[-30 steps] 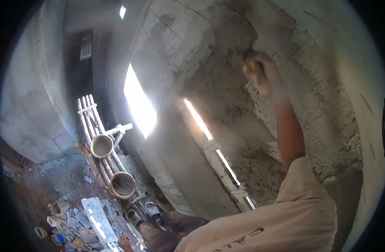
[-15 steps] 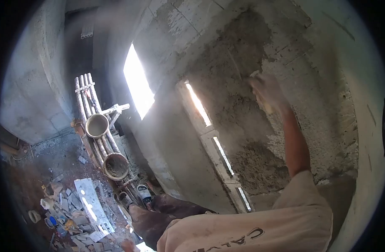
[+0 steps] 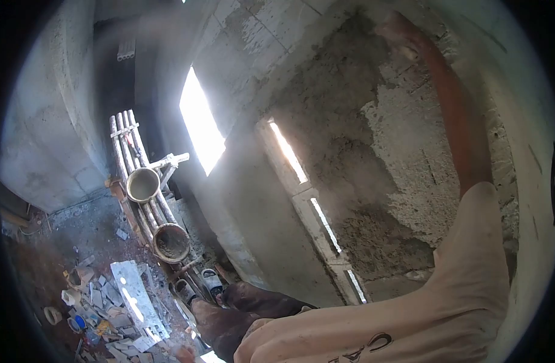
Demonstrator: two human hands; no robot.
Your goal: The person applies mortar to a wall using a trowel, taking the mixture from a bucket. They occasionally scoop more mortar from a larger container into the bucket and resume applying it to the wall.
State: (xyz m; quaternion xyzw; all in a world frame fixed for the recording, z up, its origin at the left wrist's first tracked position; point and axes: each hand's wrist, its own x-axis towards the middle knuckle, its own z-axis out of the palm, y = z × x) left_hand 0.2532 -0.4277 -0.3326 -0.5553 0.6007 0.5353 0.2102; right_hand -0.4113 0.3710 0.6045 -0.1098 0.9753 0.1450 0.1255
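My right hand [image 3: 404, 33] is raised at the top right, against the upper part of a rough wall [image 3: 410, 139]. Its fingers are curled round something pale, too blurred to name. Dark, wet-looking mortar [image 3: 344, 91] covers much of the wall below and left of this hand; a paler, bare patch lies to its right. My left hand [image 3: 185, 354] shows only as a reddish blur at the bottom edge, so its fingers and anything in them cannot be made out.
Two round buckets [image 3: 143, 184] [image 3: 171, 243] stand on a scaffold of lashed poles [image 3: 123, 142], the lower one holding grey material. My sandalled feet [image 3: 212, 279] are at its near end. Rubble [image 3: 108, 314] and a pale board [image 3: 135, 296] lie below. Bright openings [image 3: 200, 121] pierce the wall.
My right hand has moved up and slightly right along the wall, and the arm is more stretched out. The view has shifted slightly.
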